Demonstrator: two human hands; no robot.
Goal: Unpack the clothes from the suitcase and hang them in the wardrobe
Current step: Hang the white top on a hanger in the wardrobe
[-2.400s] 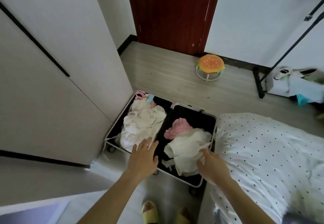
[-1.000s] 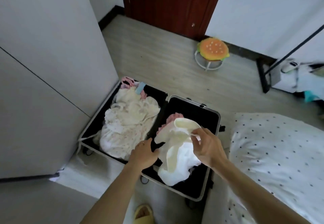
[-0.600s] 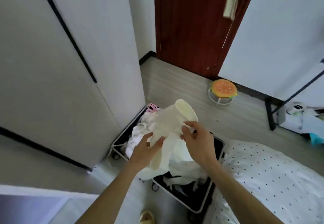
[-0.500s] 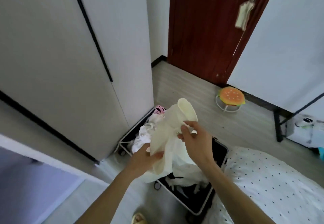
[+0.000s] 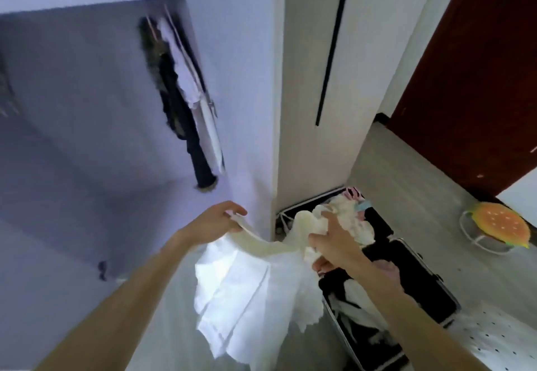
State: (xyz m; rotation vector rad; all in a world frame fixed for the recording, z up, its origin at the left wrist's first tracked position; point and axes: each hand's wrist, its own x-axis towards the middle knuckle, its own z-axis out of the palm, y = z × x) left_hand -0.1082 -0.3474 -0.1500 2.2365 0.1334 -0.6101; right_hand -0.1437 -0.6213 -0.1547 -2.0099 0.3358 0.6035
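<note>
Nearest, a white garment (image 5: 250,292) hangs in pleated folds between the two forearms, clear of the floor. Its cream band is stretched across the top from one hand to the other. The left hand (image 5: 213,222) pinches the band's left end between thumb and fingers. The right hand (image 5: 334,240) is closed in a fist round a bunch of the band and cloth at the right end. It is blurred, so I cannot tell whether this is a skirt or a dress.

Just right of the garment, the suitcase (image 5: 421,280) lies open on the floor. There are loose pale pieces in its near half and a heap of pale clothes (image 5: 353,221) in its far half, partly hidden behind the right hand. A spotted bed cover (image 5: 499,341) shows at the near right corner.

To the left and further off is the open wardrobe (image 5: 87,94), with a few dark and light hanging clothes (image 5: 177,103) bunched at the right side of the opening. Far right are a burger-shaped stool (image 5: 499,225) and a dark red door (image 5: 479,65).

The step in hand looks like carrying one piece from the suitcase to the wardrobe. The next move likely calls for a free hanger; none is clearly visible here. One hand would have to let go to fetch it while the other keeps the band up.
</note>
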